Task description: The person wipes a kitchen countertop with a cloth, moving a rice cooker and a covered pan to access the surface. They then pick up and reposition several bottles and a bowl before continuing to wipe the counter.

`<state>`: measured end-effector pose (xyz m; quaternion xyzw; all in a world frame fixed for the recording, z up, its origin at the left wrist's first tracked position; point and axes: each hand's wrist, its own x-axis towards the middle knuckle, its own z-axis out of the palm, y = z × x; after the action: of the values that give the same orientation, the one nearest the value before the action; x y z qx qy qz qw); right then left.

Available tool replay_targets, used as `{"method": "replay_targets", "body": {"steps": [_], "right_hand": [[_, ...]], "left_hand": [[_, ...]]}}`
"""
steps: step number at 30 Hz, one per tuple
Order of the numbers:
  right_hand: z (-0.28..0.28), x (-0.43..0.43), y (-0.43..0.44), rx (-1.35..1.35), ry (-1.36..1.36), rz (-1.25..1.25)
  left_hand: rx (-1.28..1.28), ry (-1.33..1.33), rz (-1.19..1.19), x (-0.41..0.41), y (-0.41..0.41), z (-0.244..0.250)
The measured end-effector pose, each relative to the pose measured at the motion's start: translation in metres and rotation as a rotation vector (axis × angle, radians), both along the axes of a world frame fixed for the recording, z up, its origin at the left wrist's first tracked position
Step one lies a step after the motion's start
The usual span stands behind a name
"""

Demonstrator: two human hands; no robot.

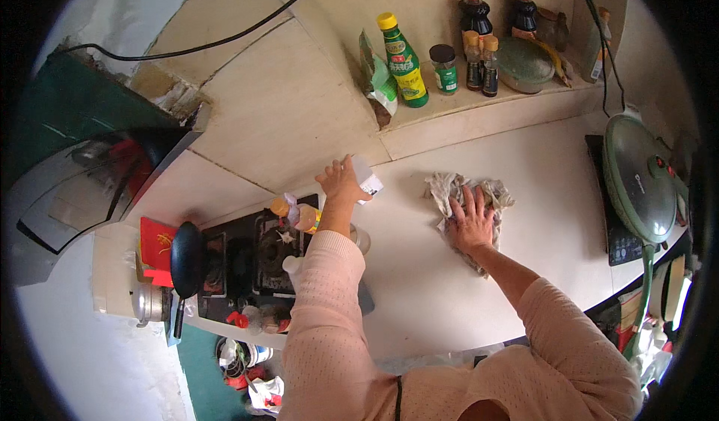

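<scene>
My right hand (473,221) lies palm down on a crumpled grey-white cloth (497,193), fingers spread, pressing it against the white countertop (415,286). The cloth bunches up beyond the fingertips and trails below the wrist. My left hand (340,184) is at the wall side of the counter with its fingers apart. Between its thumb and forefinger is a small white container (368,180) bearing print; whether the hand grips it or only touches it cannot be made out. A bottle with an orange cap (280,206) and a clear jar (359,238) stand beside my left forearm, partly hidden.
A gas stove (239,263) with a black frying pan (187,258) lies left. On the wall ledge (444,109) are a green sauce bottle (405,64), a spice jar (444,72) and dark bottles. At right, a lidded green pan (640,176) sits on an induction cooker (623,249).
</scene>
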<state>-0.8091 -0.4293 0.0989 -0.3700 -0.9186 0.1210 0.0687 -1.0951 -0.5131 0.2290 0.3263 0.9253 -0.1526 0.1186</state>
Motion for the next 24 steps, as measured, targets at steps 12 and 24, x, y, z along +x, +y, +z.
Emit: {"method": "replay_targets", "body": {"steps": [12, 24], "right_hand": [[0.009, -0.020, 0.004, -0.043, -0.038, 0.026], [-0.003, -0.023, -0.003, 0.034, -0.107, 0.010]], "left_hand": [[0.086, -0.110, 0.128, -0.002, 0.012, -0.050], [0.445, -0.037, -0.350, 0.047, -0.017, 0.147]]}}
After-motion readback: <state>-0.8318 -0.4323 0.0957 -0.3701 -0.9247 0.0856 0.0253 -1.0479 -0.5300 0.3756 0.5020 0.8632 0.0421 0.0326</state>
